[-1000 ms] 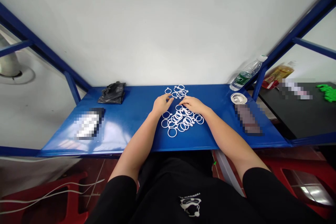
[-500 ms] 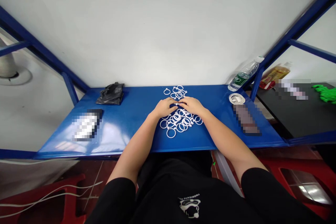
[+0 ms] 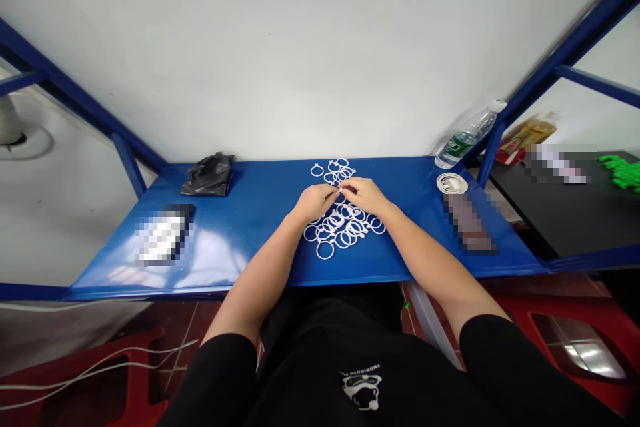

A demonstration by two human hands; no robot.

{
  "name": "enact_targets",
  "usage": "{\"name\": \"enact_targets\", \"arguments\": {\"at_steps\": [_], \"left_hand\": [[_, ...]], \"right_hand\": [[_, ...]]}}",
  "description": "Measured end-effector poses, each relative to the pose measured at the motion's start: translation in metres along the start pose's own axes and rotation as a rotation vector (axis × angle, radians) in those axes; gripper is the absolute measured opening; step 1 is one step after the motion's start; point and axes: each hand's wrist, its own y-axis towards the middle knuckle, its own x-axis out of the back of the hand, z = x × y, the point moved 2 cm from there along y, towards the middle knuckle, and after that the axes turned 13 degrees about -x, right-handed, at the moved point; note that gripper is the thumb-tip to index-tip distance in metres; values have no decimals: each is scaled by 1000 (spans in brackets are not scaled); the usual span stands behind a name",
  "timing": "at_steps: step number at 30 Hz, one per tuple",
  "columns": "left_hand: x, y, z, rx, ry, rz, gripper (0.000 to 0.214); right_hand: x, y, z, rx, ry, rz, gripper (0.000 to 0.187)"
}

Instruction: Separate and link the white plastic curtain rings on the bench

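Observation:
A heap of white plastic rings (image 3: pixel 343 230) lies on the blue table (image 3: pixel 240 240) just in front of me. A smaller cluster of white rings (image 3: pixel 334 171) sits farther back near the wall. My left hand (image 3: pixel 314 201) and my right hand (image 3: pixel 365 195) meet fingertip to fingertip above the heap. Both pinch one small white ring (image 3: pixel 341 190) between them.
A crumpled black bag (image 3: pixel 209 175) lies at the back left. A clear water bottle (image 3: pixel 469 135) leans at the back right, with a coiled white cable (image 3: pixel 451 183) in front of it. Red stools stand under the table. A black table (image 3: pixel 575 213) adjoins on the right.
My hands have come together from resting apart on the rings. They now pinch a single ring slightly above the heap.

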Motion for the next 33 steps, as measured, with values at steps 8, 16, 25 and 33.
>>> {"name": "enact_targets", "arguments": {"at_steps": [8,16,25,33], "left_hand": [[-2,4,-7,-119,8,-59,27],[10,-1,12,20,82,-342,23],[8,-11,36,270,157,-181,35],[2,1,-7,-35,-107,37,33]], "right_hand": [[-2,2,1,-45,133,-118,20],[6,5,-9,-46,194,-188,37],[5,8,-19,-114,78,-58,20],[11,8,-21,-111,83,-143,21]]}}
